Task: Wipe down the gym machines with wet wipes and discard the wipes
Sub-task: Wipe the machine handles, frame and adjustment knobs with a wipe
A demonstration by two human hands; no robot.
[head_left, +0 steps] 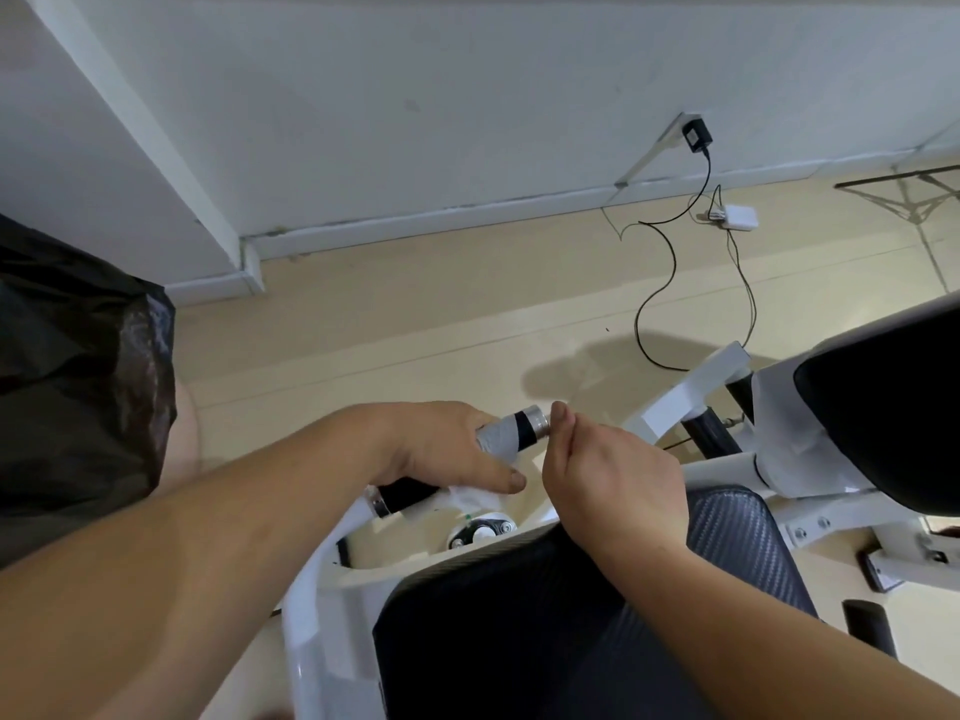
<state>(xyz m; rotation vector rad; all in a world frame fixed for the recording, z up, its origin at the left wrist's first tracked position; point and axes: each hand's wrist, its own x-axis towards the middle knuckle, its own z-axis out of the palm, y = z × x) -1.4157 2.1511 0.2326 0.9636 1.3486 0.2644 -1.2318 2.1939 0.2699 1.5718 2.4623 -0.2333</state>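
Observation:
A white-framed gym machine [311,589] with black carbon-pattern pads fills the lower part of the head view. Its black handle grip [527,433] with a silver end cap points up and to the right. My left hand [447,444] is wrapped around this grip with a white wet wipe [496,439] pressed around it; more of the wipe hangs below my thumb. My right hand [608,470] sits just right of the end cap, fingers curled together, fingertips touching the cap's end.
A black rubbish bag [78,387] stands at the left. A second black pad [883,407] on the white frame is at the right. A black cable [660,283] and a white adapter [740,216] lie on the beige floor by the wall.

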